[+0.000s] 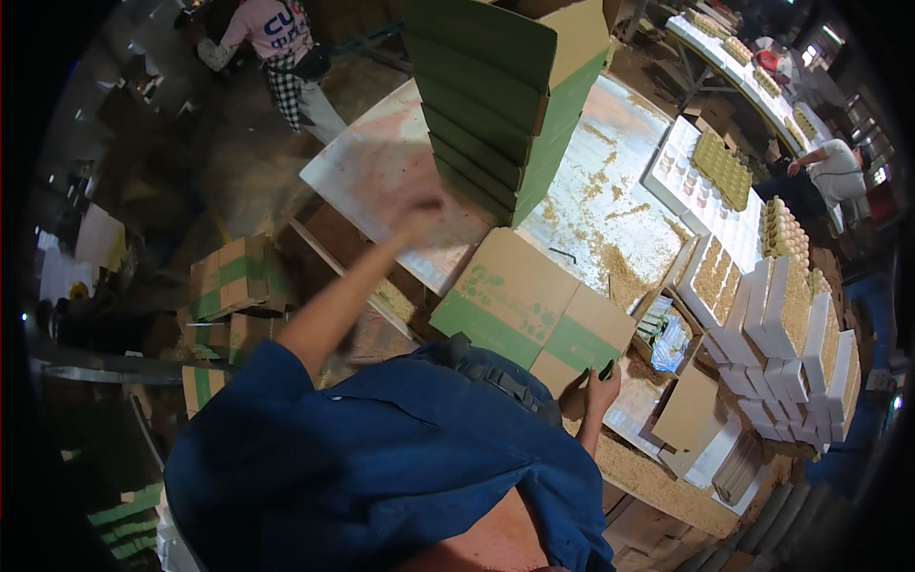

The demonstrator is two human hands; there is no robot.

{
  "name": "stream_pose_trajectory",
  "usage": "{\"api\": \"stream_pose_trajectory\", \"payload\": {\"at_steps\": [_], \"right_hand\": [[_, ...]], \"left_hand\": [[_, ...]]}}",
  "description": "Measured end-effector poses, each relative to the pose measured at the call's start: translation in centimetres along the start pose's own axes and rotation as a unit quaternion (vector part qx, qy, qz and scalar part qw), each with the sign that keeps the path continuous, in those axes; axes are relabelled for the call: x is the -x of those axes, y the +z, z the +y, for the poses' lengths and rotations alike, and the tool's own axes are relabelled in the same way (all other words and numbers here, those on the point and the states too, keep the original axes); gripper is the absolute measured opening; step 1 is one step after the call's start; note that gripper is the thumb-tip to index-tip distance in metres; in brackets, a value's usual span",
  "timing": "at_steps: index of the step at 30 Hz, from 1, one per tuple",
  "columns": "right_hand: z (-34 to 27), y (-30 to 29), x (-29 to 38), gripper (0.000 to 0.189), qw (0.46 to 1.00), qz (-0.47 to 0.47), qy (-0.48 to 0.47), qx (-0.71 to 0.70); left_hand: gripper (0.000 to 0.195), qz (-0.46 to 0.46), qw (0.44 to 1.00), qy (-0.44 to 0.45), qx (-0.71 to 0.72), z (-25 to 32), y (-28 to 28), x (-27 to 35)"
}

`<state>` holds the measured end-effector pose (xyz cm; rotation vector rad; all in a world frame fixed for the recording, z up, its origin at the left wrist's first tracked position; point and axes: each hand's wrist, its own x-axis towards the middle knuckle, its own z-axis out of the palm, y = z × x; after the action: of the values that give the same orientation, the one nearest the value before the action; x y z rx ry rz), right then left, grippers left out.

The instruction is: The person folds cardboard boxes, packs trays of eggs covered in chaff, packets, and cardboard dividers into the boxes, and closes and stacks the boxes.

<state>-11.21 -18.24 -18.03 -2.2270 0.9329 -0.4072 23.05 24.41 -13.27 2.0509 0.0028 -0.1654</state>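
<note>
A flat cardboard box (pixel 532 307) with a green band and printed pattern lies against my front at the table edge. My right hand (pixel 602 390) grips its near right corner, thumb on top. My left hand (pixel 423 214), blurred, is stretched out over the stained left part of the table (pixel 372 157); it seems to hold nothing, though blur hides the fingers. Beyond the flat box and to the right of my left hand stands a stack of green folded cartons (pixel 486 107), upright on the table.
White foam trays with wood shavings (pixel 786 307) are stacked at right, near egg trays (pixel 722 168). An open box of printed packets (pixel 668 336) sits beside my right hand. One person (pixel 275 43) is at upper left, others at upper right. Cartons (pixel 229 279) stand at left.
</note>
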Motion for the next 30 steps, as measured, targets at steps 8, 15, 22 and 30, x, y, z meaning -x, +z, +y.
{"api": "stream_pose_trajectory", "payload": {"at_steps": [8, 15, 22, 30], "right_hand": [[-2.1, -0.5, -2.3, 0.049, 0.996, 0.020, 0.058, -0.058], [-2.6, -1.3, -2.0, 0.051, 0.999, -0.004, -0.003, -0.045], [-2.0, -3.2, -1.1, 0.049, 0.953, 0.125, 0.011, -0.274], [-9.8, -11.9, -3.3, 0.040, 0.921, 0.201, -0.061, -0.328]], "left_hand": [[0.059, -0.134, 0.986, -0.098, 0.021, 0.4, 8.6, 13.2], [0.040, -0.092, 0.984, -0.150, -0.005, 1.3, 7.8, 13.6], [0.027, -0.034, 0.995, -0.049, 0.082, 3.8, 7.0, 14.3], [0.034, -0.149, 0.958, 0.106, 0.219, 12.1, 3.7, 12.4]]}}
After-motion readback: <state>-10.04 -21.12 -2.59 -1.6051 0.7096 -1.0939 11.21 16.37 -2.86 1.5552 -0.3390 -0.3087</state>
